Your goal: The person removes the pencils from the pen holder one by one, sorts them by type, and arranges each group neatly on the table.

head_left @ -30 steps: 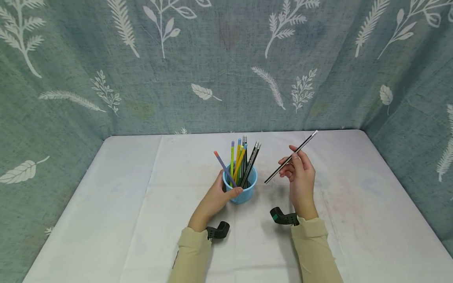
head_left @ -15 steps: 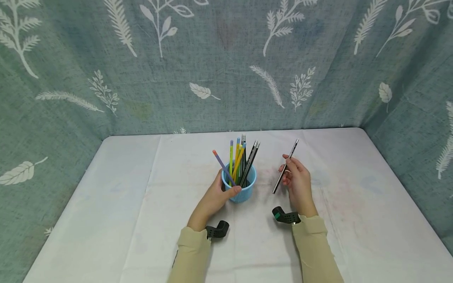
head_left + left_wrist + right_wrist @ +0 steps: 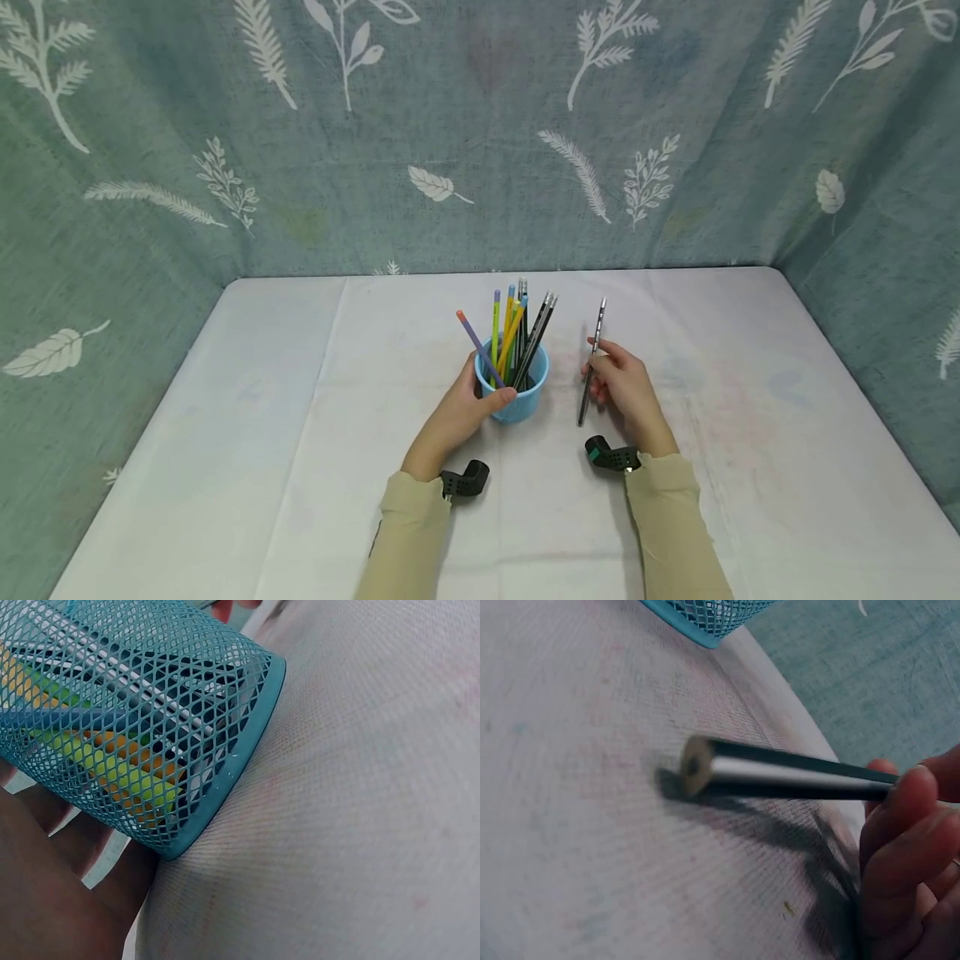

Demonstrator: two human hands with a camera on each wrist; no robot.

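A blue mesh pencil cup (image 3: 517, 408) stands on the white-covered table, holding several pencils in black, yellow, green and purple. My left hand (image 3: 465, 412) grips the cup from its left side, thumb across the near rim. In the left wrist view the mesh wall (image 3: 150, 705) shows the pencils inside. To the right of the cup, my right hand (image 3: 626, 387) pinches a black-and-silver pencil (image 3: 591, 375) between thumb and fingers. The pencil's flat, unsharpened end (image 3: 697, 766) faces the right wrist camera and casts a shadow on the cloth.
The white cloth-covered table (image 3: 225, 467) spreads to both sides. A green curtain (image 3: 480, 108) with white leaf prints hangs behind and at the sides. Each wrist wears a black camera mount (image 3: 467, 479).
My right hand has turned the pencil from a slant toward upright and lowered it closer to the table. The left hand keeps its grip on the cup.
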